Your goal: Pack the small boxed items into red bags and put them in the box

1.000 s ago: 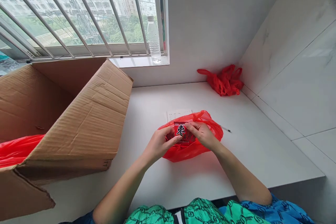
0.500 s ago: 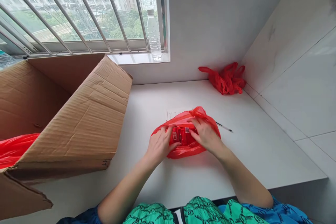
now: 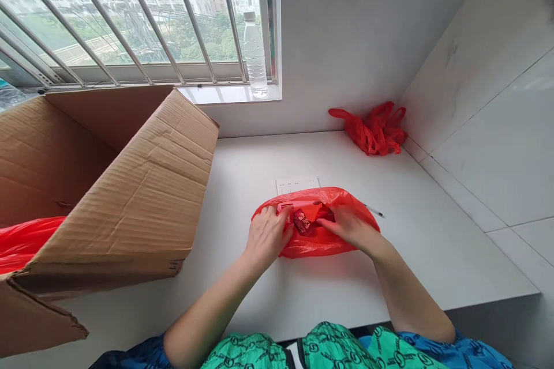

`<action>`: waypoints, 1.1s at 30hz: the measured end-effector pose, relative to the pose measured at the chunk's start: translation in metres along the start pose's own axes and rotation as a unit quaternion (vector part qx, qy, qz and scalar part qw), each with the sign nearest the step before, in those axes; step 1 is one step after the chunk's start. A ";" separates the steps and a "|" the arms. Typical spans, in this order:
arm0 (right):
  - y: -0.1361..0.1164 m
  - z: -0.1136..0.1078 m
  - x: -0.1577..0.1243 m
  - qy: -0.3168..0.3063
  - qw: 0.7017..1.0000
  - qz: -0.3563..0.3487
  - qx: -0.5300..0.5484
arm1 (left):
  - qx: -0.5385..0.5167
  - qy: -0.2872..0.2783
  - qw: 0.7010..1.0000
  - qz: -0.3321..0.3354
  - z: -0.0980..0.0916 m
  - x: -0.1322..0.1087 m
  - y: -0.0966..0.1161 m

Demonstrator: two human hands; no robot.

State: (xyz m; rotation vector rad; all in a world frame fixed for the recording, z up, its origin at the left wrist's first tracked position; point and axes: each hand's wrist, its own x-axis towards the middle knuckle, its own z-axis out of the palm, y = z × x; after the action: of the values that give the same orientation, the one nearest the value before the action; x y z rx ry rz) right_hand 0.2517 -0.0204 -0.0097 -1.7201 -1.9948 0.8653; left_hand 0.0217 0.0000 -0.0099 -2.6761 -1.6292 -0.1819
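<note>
At frame ctr, red bag (image 3: 322,247) lies gaping w/ small packet (image 3: 303,223) inside. L hand (image 3: 267,235) curls over bag's left side; R hand (image 3: 351,227) dips in, half-spread; can't tell if either grips. Bag prob. light, soft, slippery; best held by top.

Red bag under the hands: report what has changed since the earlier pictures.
The packet held up between both hands a second ago is no longer raised; the left hand and right hand have moved apart and down to the mouth of the red bag. The cardboard box, bottle and crumpled bag stayed put.
</note>
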 end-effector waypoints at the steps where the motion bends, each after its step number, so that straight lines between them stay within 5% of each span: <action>1: 0.001 0.002 0.001 0.013 1.000 -0.008 -0.021 | -0.014 0.015 1.000 0.017 0.000 0.001 0.003; 6: 0.005 0.012 0.009 0.074 0.990 -0.006 -0.116 | -0.046 -0.010 0.992 0.118 0.009 0.011 0.018; 10: 0.003 0.010 0.011 0.077 0.991 0.036 -0.105 | -0.040 0.000 0.995 0.091 0.018 0.016 0.025; 16: 0.003 0.000 0.011 0.118 0.992 0.024 -0.033 | -0.146 0.093 0.982 0.068 0.008 0.014 0.013; 19: 0.003 -0.001 0.012 0.134 0.991 0.026 -0.014 | -0.312 0.113 0.943 0.009 -0.003 0.013 0.005; 25: -0.003 0.002 0.012 0.092 0.992 -0.002 0.086 | -0.618 0.029 0.783 -0.064 -0.011 0.013 0.000; 28: -0.009 0.002 0.011 0.076 0.989 -0.012 0.129 | -0.631 0.023 0.773 -0.070 -0.011 0.013 0.000; 33: -0.022 0.002 0.006 0.036 0.965 -0.030 0.260 | -0.602 0.025 0.796 -0.051 -0.013 0.012 -0.001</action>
State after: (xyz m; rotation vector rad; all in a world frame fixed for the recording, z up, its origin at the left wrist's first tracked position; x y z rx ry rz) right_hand 0.2328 -0.0164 0.0020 -1.3617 -1.5749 1.1602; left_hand 0.0245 0.0103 0.0038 -3.1633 -2.0470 -1.8421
